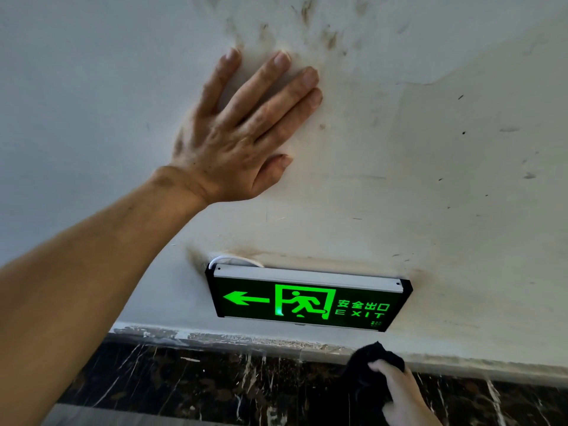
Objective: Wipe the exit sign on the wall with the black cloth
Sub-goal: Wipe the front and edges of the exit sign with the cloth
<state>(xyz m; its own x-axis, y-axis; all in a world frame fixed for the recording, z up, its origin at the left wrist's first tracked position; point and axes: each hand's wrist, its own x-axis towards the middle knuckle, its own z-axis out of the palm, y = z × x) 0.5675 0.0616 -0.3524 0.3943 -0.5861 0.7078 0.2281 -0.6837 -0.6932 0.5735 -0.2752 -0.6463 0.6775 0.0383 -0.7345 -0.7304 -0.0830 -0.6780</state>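
Where it hangs: exit sign (308, 299) low on the wall (430, 179), just above the dark marble skirting (215, 379).
Left hand (233, 142): flat on wall above sign, fingers spread wide.
Sign: black frame, lit green arrow, running figure, "EXIT"; grime around top corners.
Right hand (402, 395): below sign's right end, fingers bunched on black cloth (368, 376), apart from sign.

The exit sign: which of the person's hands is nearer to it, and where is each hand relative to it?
Right. The right hand, gripping the black cloth, is just below the exit sign's right end. The left hand lies flat on the wall, well above the sign.
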